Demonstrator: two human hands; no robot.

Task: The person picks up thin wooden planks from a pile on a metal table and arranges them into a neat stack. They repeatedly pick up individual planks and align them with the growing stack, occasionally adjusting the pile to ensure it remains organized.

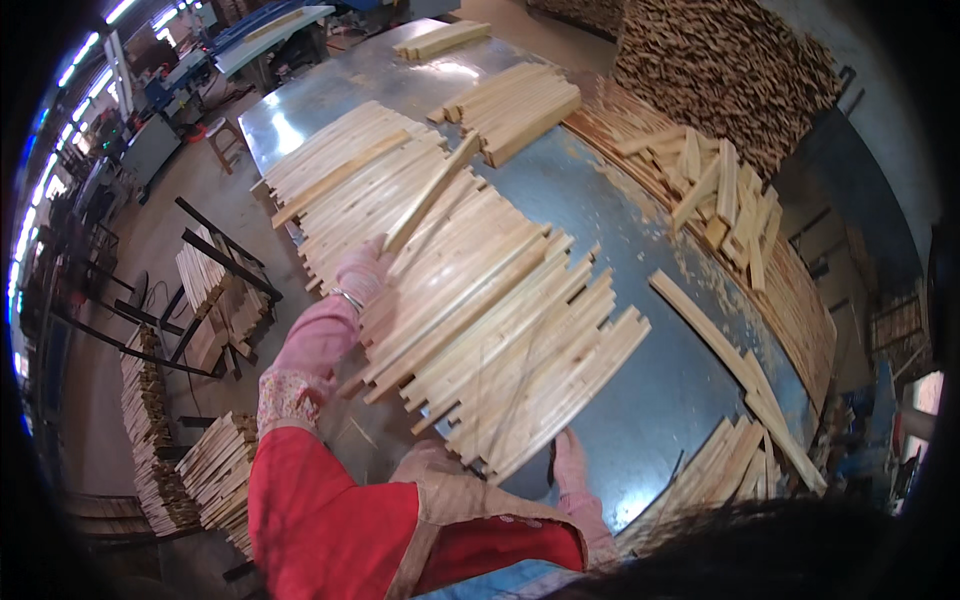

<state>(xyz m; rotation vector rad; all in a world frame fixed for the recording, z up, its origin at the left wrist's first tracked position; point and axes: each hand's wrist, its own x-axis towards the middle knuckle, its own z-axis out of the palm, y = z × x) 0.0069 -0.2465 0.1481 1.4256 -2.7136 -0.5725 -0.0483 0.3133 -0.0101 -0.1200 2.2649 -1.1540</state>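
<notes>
So we've got one stick (432,195) in the left hand (365,272), fingers closed around its near end, and it's slanting away over a wide row of strips (440,265) on the metal tabletop (565,205). Looks lifted off the row to us, though we can't tell if the far end is touching anything. The right hand (570,465) is down at the row's near edge, right by the closest strip; we can't make out how far its fingers are spread or whether it's actually gripping, because most of it is tucked out of sight. What would worry us: with a hold at just one end, a long stick like that could swing, and the far end could clip the stack (525,108) just beyond or skew the strips under it. The row's ends are pretty ragged too, and some on the left seem to poke out past the tabletop, so a sleeve bump could send one down to the floor (225,385). Brushing the near edge with the right hand might spread that side out as well. As for looks, the stick is slim, straight and square-edged, pale yellow wood with a browner shaded side, and we can't spot any cracks from here. The strips are much the same tone, a few darker, with a soft shine in the middle.
</notes>
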